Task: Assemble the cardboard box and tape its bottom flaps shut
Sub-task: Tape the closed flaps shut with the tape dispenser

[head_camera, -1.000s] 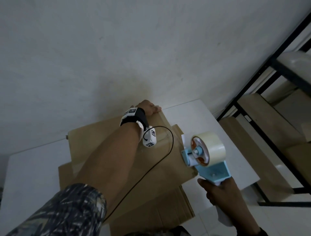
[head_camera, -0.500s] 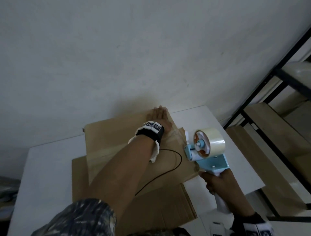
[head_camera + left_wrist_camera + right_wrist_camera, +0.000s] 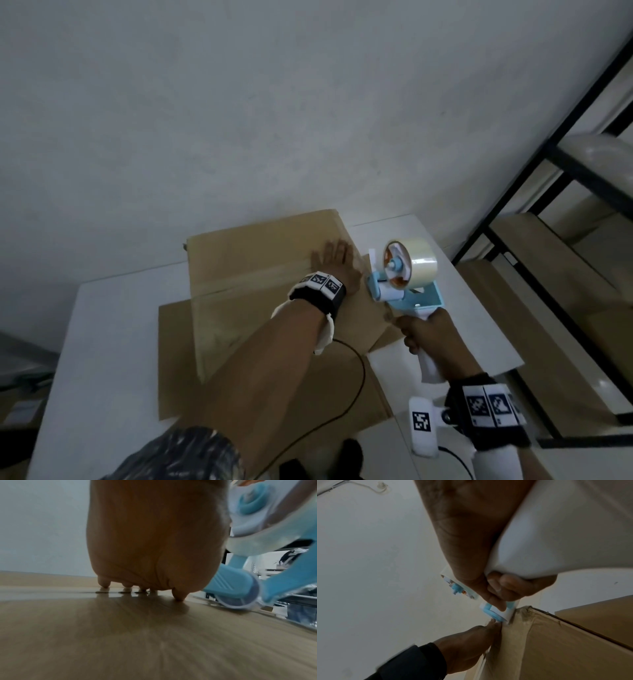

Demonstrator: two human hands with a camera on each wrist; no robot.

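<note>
tape goes on the seam at this point, as i read it, and both my hands are set for that. my left hand [image 3: 334, 262] lies flat with straight fingers on the upturned bottom of the brown cardboard box [image 3: 239, 274], which stands on the white table [image 3: 102, 342] close to the far wall; the fingertips [image 3: 104, 584] press just beside the glossy strip of clear tape [image 3: 239, 286] along the join of the flaps, i judge to keep the flaps level and the box from sliding under the pull. my right hand [image 3: 433, 337] is wrapped round the white handle of the light blue tape dispenser with its clear roll [image 3: 406, 272], its nose touching the box's right edge just beside my left thumb, so the strip can fold over the corner. a flat brown cardboard sheet [image 3: 174, 359] lies under the box on the near side. whether the tape is already cut i cannot tell. the risk i see is the strip lifting at that dented right corner.
</note>
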